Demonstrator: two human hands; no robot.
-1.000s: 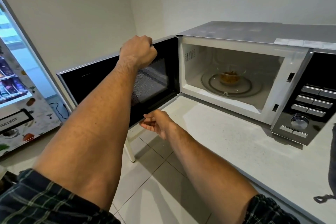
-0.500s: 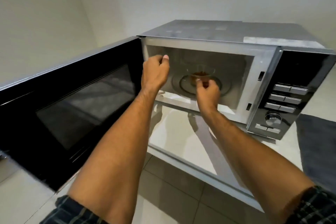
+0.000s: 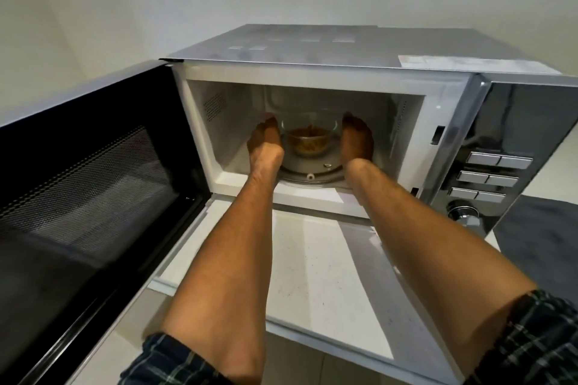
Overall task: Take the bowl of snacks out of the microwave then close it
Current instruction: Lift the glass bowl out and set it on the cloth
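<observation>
The silver microwave (image 3: 344, 50) stands on a white counter with its black door (image 3: 93, 181) swung wide open to the left. Inside, a clear glass bowl of brown snacks (image 3: 309, 141) sits on the glass turntable (image 3: 312, 176). Both my arms reach into the cavity. My left hand (image 3: 266, 142) presses against the bowl's left side and my right hand (image 3: 356, 141) against its right side, so the bowl is clasped between them. My fingertips are hidden behind the bowl's sides.
The control panel (image 3: 488, 172) with buttons and a dial is right of the cavity. A dark grey cloth (image 3: 538, 228) lies on the counter (image 3: 312, 275) at the right. The open door blocks the space to the left.
My left hand left the door's top edge and both hands went into the cavity, closing on either side of the bowl. The view has come closer to the microwave.
</observation>
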